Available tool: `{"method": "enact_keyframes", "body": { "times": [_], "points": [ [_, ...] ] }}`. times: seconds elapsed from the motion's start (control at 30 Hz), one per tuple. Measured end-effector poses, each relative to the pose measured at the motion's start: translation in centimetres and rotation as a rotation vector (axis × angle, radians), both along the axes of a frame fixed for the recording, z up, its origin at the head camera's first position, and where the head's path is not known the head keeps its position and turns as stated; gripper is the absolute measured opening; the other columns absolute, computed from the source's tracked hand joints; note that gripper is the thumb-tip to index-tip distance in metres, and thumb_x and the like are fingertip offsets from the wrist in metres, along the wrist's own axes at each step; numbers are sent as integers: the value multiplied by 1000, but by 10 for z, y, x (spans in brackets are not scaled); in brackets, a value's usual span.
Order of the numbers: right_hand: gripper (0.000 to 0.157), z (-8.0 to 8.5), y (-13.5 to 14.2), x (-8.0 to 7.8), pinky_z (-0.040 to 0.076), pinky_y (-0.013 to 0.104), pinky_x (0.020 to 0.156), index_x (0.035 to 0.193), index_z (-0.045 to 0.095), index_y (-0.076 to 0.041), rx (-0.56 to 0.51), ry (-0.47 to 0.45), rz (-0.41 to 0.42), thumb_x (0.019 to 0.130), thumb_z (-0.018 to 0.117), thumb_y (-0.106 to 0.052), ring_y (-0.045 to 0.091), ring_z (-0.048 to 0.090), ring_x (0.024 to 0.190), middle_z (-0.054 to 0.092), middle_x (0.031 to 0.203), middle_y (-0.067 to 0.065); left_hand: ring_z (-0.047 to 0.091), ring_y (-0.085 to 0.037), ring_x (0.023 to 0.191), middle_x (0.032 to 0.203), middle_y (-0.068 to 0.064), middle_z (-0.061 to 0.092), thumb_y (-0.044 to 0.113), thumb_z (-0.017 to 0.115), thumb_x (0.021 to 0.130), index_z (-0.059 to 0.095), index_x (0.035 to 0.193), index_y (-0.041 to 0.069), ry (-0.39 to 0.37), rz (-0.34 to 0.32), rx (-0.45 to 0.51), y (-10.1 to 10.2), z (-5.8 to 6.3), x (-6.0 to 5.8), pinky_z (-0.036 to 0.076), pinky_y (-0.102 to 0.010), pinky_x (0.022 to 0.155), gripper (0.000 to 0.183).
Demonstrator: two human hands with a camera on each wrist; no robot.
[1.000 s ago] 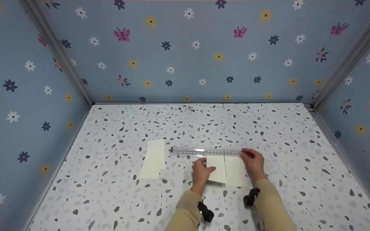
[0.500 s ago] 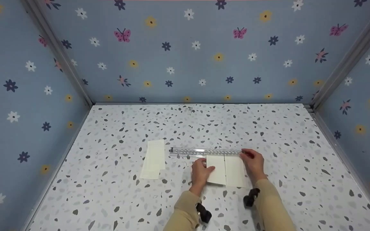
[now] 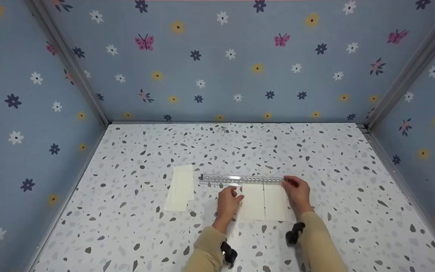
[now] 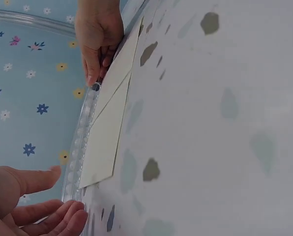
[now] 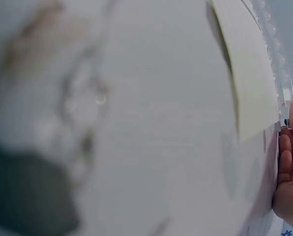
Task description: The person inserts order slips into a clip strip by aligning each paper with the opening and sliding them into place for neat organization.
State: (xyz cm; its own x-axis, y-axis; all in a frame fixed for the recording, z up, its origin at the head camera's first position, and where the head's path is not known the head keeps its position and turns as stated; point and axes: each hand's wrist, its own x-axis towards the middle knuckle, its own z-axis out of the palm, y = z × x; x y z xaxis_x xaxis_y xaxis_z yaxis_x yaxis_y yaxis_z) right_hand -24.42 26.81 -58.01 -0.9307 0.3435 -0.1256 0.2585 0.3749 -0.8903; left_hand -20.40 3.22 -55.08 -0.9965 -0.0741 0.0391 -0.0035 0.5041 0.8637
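A clear plastic loose-leaf binder strip [image 3: 221, 178] lies crosswise on the table, its row of rings running along its length. Two cream sheets of paper [image 3: 252, 202] lie side by side against its near edge, a thin gap between them. My right hand [image 3: 297, 193] pinches the strip's right end between thumb and fingers. At the left sheet's outer edge is my left hand [image 3: 229, 204]; in the left wrist view its thumb stands apart from the loosely bent fingers [image 4: 63, 216], with nothing between them. Those fingertips are right by the strip and the sheet's corner.
A small overlapping stack of cream paper [image 3: 181, 187] lies left of the strip. The speckled white table [image 3: 138, 234] is bordered by blue flowered panels [image 3: 217, 56] at the back and both sides. Each wrist carries a black camera [image 3: 228, 254].
My left hand has let go of the left sheet and drawn back leftward. That sheet now lies flat beside the other one. The right hand has stayed on the strip's end.
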Motion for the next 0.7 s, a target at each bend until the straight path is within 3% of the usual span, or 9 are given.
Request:
{"method": "enact_keyframes", "body": {
  "times": [0.13, 0.27, 0.53, 0.7],
  "points": [
    [28, -1, 0, -1, 40, 32, 84, 111, 60, -8, -8, -7, -3, 83, 62, -14, 20, 50, 96, 56, 110, 9, 55, -17, 67, 74, -9, 58, 5, 68, 75, 61, 98, -8, 69, -11, -26, -15, -4, -2, 45, -30, 61, 28],
    [29, -1, 0, -1, 40, 31, 84, 111, 60, -9, -36, -12, -16, 82, 62, -13, 19, 50, 96, 56, 110, 8, 53, -17, 66, 74, -8, 58, 6, 69, 74, 62, 95, -7, 102, 26, -69, -29, -6, -5, 44, -31, 62, 25],
    [32, -1, 0, -2, 39, 31, 87, 113, 58, -12, -54, -63, -21, 82, 62, -17, 19, 49, 100, 54, 113, 6, 53, -17, 69, 77, -7, 57, 6, 68, 75, 61, 97, -5, 75, 100, -161, -58, -5, -14, 43, -32, 63, 25],
    [32, -1, 0, -1, 39, 32, 86, 114, 58, -10, -46, -45, -9, 82, 62, -16, 19, 49, 99, 55, 112, 7, 55, -21, 75, 82, -11, 59, 6, 67, 77, 61, 99, -6, 61, 145, -202, -77, -2, -20, 44, -35, 66, 26]
  ]
}}
